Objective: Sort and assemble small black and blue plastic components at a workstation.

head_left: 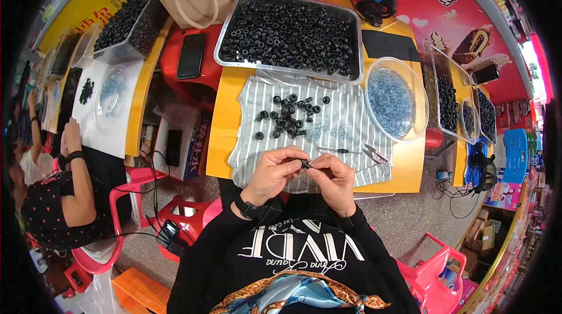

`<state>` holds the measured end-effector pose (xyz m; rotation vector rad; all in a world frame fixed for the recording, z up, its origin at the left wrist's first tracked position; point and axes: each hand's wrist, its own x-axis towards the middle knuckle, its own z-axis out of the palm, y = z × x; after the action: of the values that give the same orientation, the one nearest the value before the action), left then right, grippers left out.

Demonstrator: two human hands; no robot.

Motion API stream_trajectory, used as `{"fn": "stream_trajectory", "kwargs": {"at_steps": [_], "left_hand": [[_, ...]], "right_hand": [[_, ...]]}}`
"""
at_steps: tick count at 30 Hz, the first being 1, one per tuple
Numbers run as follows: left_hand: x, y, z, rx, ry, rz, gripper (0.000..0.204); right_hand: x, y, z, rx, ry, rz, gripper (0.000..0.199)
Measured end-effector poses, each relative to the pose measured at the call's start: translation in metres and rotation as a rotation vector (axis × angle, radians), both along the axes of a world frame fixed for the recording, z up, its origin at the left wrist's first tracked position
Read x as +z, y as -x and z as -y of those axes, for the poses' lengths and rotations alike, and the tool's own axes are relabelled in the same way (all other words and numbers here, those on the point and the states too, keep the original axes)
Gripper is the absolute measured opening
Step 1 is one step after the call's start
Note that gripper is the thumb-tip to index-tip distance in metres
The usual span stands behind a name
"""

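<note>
My left hand (pixel 274 174) and my right hand (pixel 332 183) meet over the near edge of a striped grey cloth (pixel 246 138). Between their pinched fingertips is a small black part (pixel 305 164), partly covered by the fingers. Just beyond the hands lies a loose pile of small black ring-shaped parts (pixel 287 118). To its right, thin translucent bluish pieces (pixel 336 131) are scattered on the cloth. A slim tool with a dark middle (pixel 342 151) and small snips (pixel 374 153) rest to the right of my hands.
A clear tray (pixel 219 50) heaped with black rings stands at the back of the yellow table (pixel 221 153). At right is a round tub (pixel 425 109) of bluish pieces. A small fan (pixel 377 2), a phone (pixel 191 55) and a tote bag (pixel 193 1) stand around. Another person (pixel 64 203) sits left.
</note>
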<state>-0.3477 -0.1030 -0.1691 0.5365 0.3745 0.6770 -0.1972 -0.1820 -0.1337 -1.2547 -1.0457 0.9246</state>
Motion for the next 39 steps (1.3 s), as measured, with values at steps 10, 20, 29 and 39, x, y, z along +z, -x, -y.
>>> {"fn": "stream_trajectory", "kwargs": {"at_steps": [10,20,29,39], "left_hand": [[0.002,-0.001,0.001,0.012,-0.094,-0.056,0.013],[-0.003,-0.002,0.002,0.046,-0.106,-0.027,0.012],[-0.006,-0.003,0.005,0.112,-0.233,-0.080,0.014],[-0.003,-0.003,0.000,0.016,-0.181,-0.079,0.022]], "right_hand": [[0.003,0.003,-0.003,-0.010,-0.019,-0.004,0.011],[-0.011,0.005,0.002,0.012,0.095,-0.408,0.008],[-0.010,0.008,-0.001,-0.011,0.063,-0.216,0.009],[-0.005,-0.004,-0.014,-0.005,-0.031,0.153,0.015]]}}
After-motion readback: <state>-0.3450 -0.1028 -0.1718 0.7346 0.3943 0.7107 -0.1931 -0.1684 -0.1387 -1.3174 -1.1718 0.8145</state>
